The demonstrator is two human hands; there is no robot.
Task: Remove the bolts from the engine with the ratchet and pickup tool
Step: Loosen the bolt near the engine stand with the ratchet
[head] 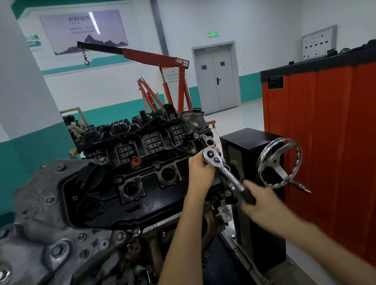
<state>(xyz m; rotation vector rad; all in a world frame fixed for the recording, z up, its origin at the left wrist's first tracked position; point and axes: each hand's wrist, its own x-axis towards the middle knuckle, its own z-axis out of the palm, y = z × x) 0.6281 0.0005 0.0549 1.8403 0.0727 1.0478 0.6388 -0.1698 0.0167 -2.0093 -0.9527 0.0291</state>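
Right grip is wrapped round the black handle of the ratchet, right of the frame's centre. It is blurred, so the exact lie of the fingers is hard to read. Left grip is curled round the ratchet's head from the left, steadying it at the right-hand end of the engine. The engine fills the centre and lower left of the frame. The bolt being worked sits under the head, hidden by the left grip, and I cannot tell how far out it is. The pickup tool is nowhere in view.

Several things could go wrong, as I judge it.
- **Socket slip:** the handle slants toward the lower right. A pull that drags the head sideways could cock the socket off the bolt and round its corners, so the left grip needs to press the head square.
- **Knuckles:** if the socket slips, the right grip would travel toward the chrome handwheel and the black engine stand, both just beside the handle's arc.
- **Lost bolt:** a freed bolt could drop into the open round wells on the black cover or down among the exhaust pipes below. With no pickup tool to hand, fetching it back would be awkward.
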